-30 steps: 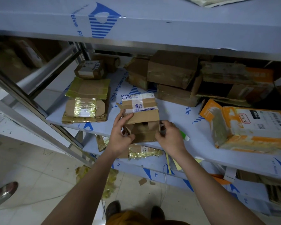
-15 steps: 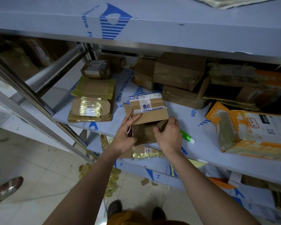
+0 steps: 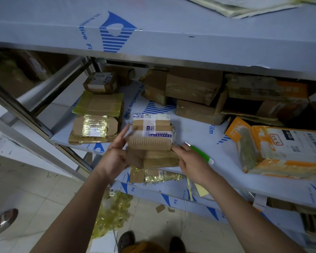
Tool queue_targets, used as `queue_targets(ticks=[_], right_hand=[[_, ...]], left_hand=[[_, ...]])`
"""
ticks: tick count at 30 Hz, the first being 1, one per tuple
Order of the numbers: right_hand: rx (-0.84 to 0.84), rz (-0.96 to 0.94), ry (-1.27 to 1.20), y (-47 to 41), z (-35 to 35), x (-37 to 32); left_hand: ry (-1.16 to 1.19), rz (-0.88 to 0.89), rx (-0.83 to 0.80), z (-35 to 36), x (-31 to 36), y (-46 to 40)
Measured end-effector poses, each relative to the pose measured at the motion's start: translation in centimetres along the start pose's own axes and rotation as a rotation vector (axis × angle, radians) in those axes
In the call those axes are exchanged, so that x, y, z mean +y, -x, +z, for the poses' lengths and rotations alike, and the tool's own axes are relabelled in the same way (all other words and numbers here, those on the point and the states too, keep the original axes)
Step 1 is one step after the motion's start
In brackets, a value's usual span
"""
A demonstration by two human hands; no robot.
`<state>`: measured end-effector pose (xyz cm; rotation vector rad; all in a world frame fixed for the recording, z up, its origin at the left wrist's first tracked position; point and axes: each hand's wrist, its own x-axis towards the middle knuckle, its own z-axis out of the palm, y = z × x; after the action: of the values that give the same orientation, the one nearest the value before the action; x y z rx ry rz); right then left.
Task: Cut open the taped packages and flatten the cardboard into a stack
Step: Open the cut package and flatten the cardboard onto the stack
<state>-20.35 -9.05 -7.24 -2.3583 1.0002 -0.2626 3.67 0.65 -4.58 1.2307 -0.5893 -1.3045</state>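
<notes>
Place: I see a storeroom | Why: metal shelves (image 3: 190, 44) in blue film, lots of taped boxes (image 3: 193, 86) far back, tiled floor (image 3: 35, 194) near.

The small box (image 3: 151, 141) at centre is brown with a white label printed in blue. At 3 o'clock, a green-handled cutter (image 3: 202, 155) with a white tip. Further at 3, an orange-and-white parcel (image 3: 281, 152). At 9 o'clock, brown flattened cardboard (image 3: 97, 121) under glossy yellow tape. The shelf (image 3: 199, 132) is pale blue-grey with blue striped logos.
</notes>
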Motion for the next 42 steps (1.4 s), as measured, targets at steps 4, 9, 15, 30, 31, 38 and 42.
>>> queue_targets(ticks=[4, 9, 15, 30, 31, 38, 42], right_hand=[[-0.09, -0.062, 0.159, -0.9, 0.5, -1.5], [-0.271, -0.029, 0.118, -1.4, 1.6, -2.4], [-0.343, 0.064, -0.047, -2.5, 0.7, -1.9], [0.182, 0.161, -0.704, -6.1, -1.6, -6.0], [0.209, 0.153, -0.724, -6.4, -1.3, -6.7], [0.233, 0.012, -0.584, -7.9, -0.4, -10.4], [0.208, 0.016, -0.679, -8.7, -0.8, -11.9]], left_hand=[[0.121, -0.159, 0.057, -1.5, 1.6, -0.2], [-0.224, -0.328, 0.275, -2.7, 0.1, -1.0], [-0.348, -0.299, 0.358, -2.3, -0.9, -1.0], [-0.366, 0.03, 0.278, -6.2, 3.1, -0.4], [-0.326, 0.026, 0.29, -6.7, 3.5, -0.6], [-0.368, 0.062, 0.228, -10.3, 6.1, -1.2], [-0.4, 0.095, 0.207, -11.7, 8.5, -1.8]])
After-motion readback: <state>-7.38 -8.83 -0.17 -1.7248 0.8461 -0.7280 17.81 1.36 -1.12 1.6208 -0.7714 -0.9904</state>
